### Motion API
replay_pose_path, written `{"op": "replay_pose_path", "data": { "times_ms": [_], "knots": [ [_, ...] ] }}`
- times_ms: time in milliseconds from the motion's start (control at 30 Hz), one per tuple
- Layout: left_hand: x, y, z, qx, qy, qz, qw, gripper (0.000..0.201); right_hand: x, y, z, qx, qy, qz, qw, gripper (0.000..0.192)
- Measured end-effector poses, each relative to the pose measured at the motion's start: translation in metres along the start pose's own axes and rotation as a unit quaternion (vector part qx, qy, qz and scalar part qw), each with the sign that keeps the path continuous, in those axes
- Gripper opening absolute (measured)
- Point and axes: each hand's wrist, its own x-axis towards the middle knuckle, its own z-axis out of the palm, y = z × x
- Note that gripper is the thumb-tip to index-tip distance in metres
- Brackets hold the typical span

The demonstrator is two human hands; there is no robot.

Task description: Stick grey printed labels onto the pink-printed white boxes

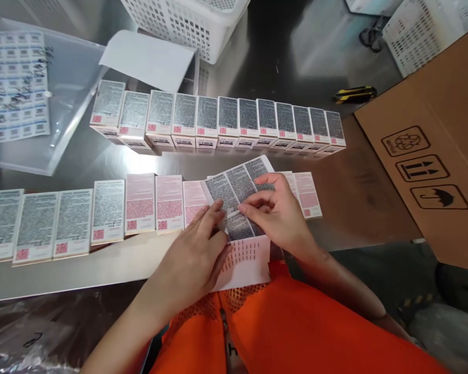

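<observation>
A sheet of printed labels (234, 182) with dense dark text is tilted over the near row of boxes, close to my body. My left hand (193, 254) grips its lower left edge, fingers on top. With thumb and fingertips pinched together, my right hand (283, 215) works at a label in the middle of the sheet; whether its edge is lifted I cannot tell. The sheet's lower part (245, 259) is pale with small printed marks. Beneath it, pink-printed boxes (140, 202) are partly covered. Further left in that row, boxes with dark text panels (74, 221) lie side by side.
A far row of small boxes (206, 117) bears dark panels. Behind it are a white sheet (148, 57) and a perforated basket (179, 23). A plastic sleeve with labels (74, 93) lies left. To the right are a yellow-black cutter (354, 94), scissors (372, 35) and a cardboard carton (432, 119).
</observation>
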Motion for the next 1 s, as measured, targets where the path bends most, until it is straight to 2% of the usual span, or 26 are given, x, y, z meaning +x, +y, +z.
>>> {"op": "replay_pose_path", "data": {
  "times_ms": [133,367,567,1000],
  "knots": [
    [-0.001,-0.007,0.0,-0.019,-0.014,0.002,1.0,0.011,0.0,-0.001,0.006,-0.036,0.008,0.005,0.999,0.048],
    [-0.004,-0.011,0.003,-0.034,-0.004,0.007,0.999,0.011,0.001,-0.004,0.01,-0.085,0.006,-0.009,0.996,0.045],
    [-0.003,-0.011,0.004,-0.04,0.015,0.01,0.999,0.014,0.001,-0.003,0.011,-0.11,0.016,-0.018,0.994,0.045],
    [-0.004,-0.011,0.005,-0.03,0.007,0.013,0.999,0.014,-0.008,-0.003,0.024,-0.175,0.061,-0.059,0.981,0.044]
  ]
}}
